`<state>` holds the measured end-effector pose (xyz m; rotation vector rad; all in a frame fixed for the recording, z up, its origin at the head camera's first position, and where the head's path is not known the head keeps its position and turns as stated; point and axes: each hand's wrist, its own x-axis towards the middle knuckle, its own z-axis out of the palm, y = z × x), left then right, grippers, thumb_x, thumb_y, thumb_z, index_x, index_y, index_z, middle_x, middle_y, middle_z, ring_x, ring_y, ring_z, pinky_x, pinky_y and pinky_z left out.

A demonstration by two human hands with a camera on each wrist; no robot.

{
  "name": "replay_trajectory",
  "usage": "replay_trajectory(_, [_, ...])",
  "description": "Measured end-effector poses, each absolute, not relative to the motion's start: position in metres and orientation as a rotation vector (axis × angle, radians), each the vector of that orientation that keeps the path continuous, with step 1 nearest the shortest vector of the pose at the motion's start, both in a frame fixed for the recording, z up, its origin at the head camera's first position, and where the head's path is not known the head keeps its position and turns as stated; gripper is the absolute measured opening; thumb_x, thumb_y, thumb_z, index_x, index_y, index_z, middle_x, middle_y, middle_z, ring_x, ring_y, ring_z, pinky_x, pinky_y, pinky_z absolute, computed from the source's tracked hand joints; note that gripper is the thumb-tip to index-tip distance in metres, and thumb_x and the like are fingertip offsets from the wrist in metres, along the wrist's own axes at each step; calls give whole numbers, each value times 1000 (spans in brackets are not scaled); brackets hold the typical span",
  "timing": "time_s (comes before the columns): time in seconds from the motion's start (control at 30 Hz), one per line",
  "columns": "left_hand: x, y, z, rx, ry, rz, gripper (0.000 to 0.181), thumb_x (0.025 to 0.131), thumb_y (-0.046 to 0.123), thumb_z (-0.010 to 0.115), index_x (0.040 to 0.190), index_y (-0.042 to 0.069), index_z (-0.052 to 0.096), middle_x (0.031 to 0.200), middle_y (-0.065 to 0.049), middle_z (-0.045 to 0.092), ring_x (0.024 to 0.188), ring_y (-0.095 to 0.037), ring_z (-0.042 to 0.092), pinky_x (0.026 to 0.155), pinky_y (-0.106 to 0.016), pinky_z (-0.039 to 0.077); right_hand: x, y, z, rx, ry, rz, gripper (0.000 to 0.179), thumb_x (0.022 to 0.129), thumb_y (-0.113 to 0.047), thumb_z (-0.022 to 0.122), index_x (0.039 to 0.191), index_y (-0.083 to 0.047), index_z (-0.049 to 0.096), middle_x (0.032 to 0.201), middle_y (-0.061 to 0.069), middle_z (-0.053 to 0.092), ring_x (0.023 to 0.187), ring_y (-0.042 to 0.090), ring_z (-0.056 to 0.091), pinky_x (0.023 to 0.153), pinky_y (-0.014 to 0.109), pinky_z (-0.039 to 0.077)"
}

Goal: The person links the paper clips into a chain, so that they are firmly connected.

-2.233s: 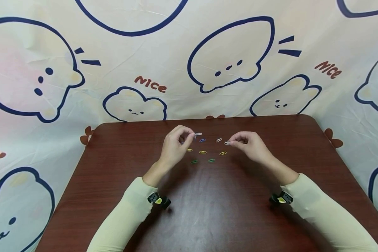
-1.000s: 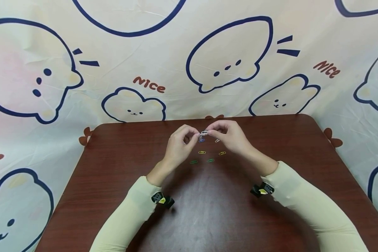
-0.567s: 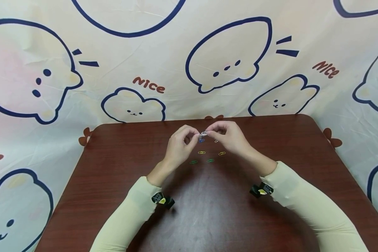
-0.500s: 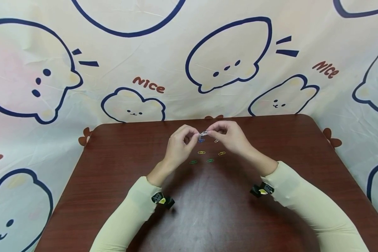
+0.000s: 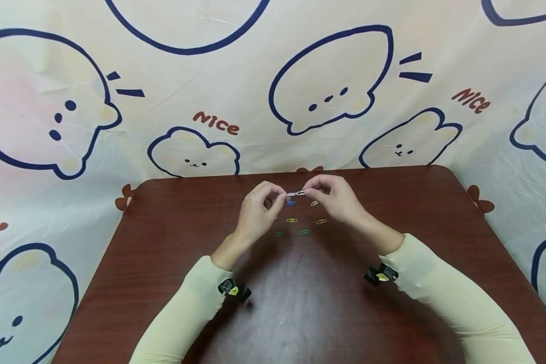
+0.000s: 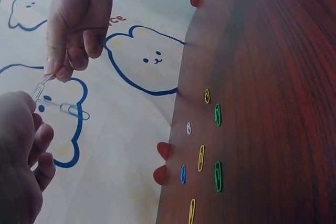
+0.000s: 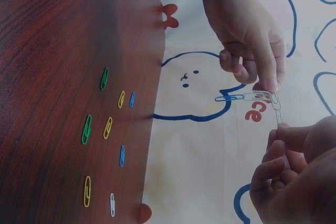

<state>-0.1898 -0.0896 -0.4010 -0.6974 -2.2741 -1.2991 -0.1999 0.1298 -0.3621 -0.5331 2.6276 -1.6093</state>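
Above the far part of the table, my left hand (image 5: 260, 210) pinches a short chain of pale paper clips (image 7: 257, 96); part of it dangles from the fingertips. My right hand (image 5: 336, 199) pinches the end of a white paper clip (image 5: 300, 192), which stretches in a line between both hands and appears hooked to the chain. Fingertips cover the clip ends. Below lie a blue paper clip (image 5: 292, 203) and a white paper clip (image 5: 314, 203). Nearer are yellow paper clips (image 5: 291, 220) and green paper clips (image 5: 304, 231). One yellow clip is mostly behind my left hand.
The brown wooden table (image 5: 282, 303) ends just beyond the hands. Behind it hangs a pale curtain (image 5: 245, 86) with blue cartoon outlines. Another blue paper clip (image 7: 132, 99) shows in the right wrist view.
My right hand took the white paper clip from the tabletop and moved left to my left hand. Over the last half second it drew slightly right, and the clips straightened out.
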Motion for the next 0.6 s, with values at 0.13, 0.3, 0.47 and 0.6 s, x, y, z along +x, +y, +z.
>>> replay_trajectory(0.13, [-189,-91,-401,-692,-2290,-1294,4,97,11,70,98,6,71,91,-2,63,73,-12,56,64,-30,52,-199,128,-361,-527,2619,-1628,8,98,-10,69,101,-4,72,87,9,67,75,31,58,64,28,50])
replay_trajectory(0.3, [-189,-92,-403,-693,-2316,-1280,4,97,10,71,98,7,71,92,-2,63,74,-13,55,65,-28,51,-199,128,-360,-539,2621,-1645,9,98,-11,69,102,-4,72,89,9,68,77,33,59,66,28,51])
replay_trajectory(0.47, [-189,-92,-405,-704,-2346,-1283,4,97,11,71,99,7,72,93,-1,64,74,-12,56,66,-26,51,-199,127,-360,-548,2626,-1654,10,98,-12,70,103,-4,73,89,8,68,74,26,57,65,27,51])
replay_trajectory(0.6, [-189,-92,-407,-707,-2369,-1283,4,97,11,71,99,8,72,94,-1,65,74,-12,56,66,-26,51,-199,127,-361,-552,2617,-1671,9,98,-11,70,103,-4,73,88,8,68,74,26,57,63,27,50])
